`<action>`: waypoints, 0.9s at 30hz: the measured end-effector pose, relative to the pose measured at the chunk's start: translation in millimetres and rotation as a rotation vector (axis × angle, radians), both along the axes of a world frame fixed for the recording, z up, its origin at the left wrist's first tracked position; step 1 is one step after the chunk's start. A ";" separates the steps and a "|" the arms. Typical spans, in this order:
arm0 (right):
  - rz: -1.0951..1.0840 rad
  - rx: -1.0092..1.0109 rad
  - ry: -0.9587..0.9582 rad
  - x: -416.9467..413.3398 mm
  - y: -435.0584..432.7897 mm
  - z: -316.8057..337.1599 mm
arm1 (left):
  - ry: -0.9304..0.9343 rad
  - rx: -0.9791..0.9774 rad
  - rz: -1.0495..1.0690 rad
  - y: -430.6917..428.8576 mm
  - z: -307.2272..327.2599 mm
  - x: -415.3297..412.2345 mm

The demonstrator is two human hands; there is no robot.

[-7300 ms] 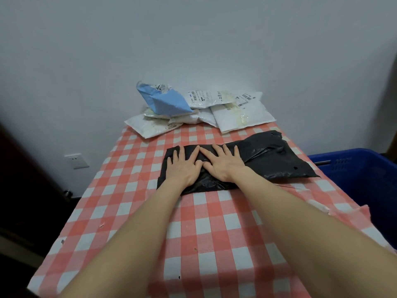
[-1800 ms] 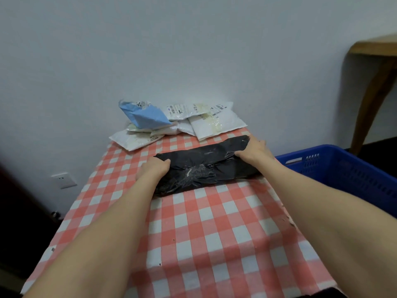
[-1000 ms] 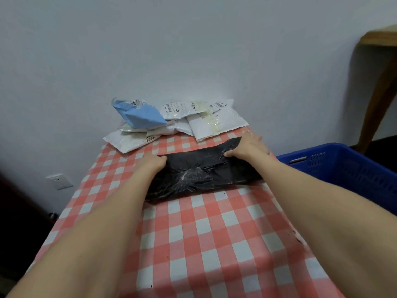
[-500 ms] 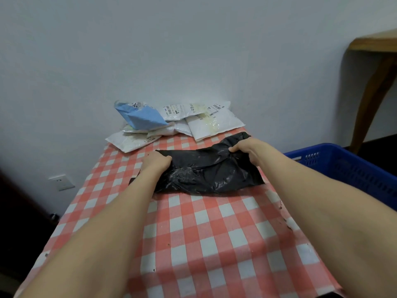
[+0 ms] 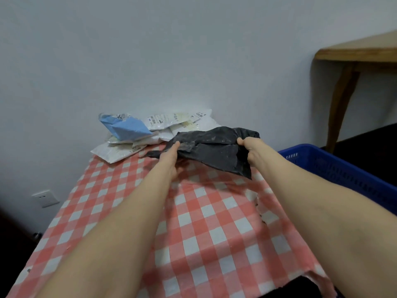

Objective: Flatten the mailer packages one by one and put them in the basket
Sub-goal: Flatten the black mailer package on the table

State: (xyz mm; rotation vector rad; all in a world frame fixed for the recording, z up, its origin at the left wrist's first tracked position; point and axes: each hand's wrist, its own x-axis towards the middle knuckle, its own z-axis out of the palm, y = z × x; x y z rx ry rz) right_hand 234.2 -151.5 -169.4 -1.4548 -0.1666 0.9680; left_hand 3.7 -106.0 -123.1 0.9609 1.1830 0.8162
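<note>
The black mailer (image 5: 217, 150) is limp and pinched only at its ends. It may sag open again, or its drooping corner may catch the rim of the blue basket (image 5: 348, 171) at the right of the frame. It hangs mid-frame, clear of the checked surface (image 5: 193, 214), stretched between the left grip (image 5: 171, 157) and the right grip (image 5: 253, 148), each closed on one end.

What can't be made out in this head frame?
Head view:
- basket: bottom hidden behind the right forearm; far end cut off by the right edge.
- left hand: fingers hidden under the black mailer, so its grip shows only in part.
- white mailers: labels too small to read; count unclear, since the blue mailer and the black mailer cover part of the pile.
</note>
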 end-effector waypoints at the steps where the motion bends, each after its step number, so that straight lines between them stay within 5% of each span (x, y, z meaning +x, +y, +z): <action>1: -0.014 0.000 0.003 10.0 1.8 -6.2 | -0.089 0.021 0.054 1.3 1.8 9.1; 5: -0.050 0.027 -0.013 25.7 -23.5 -1.5 | -0.271 0.017 0.147 2.3 14.9 44.4; 13: -0.157 0.107 0.144 68.7 -71.9 -20.7 | -0.195 0.101 0.090 -0.5 17.3 134.2; 19: -0.103 -0.002 0.248 91.1 -108.4 -50.1 | -0.149 0.103 0.007 -17.2 -8.0 203.2; 27: -0.282 -0.241 0.149 137.6 -127.4 -107.9 | 0.002 0.066 -0.090 -2.3 -57.4 271.7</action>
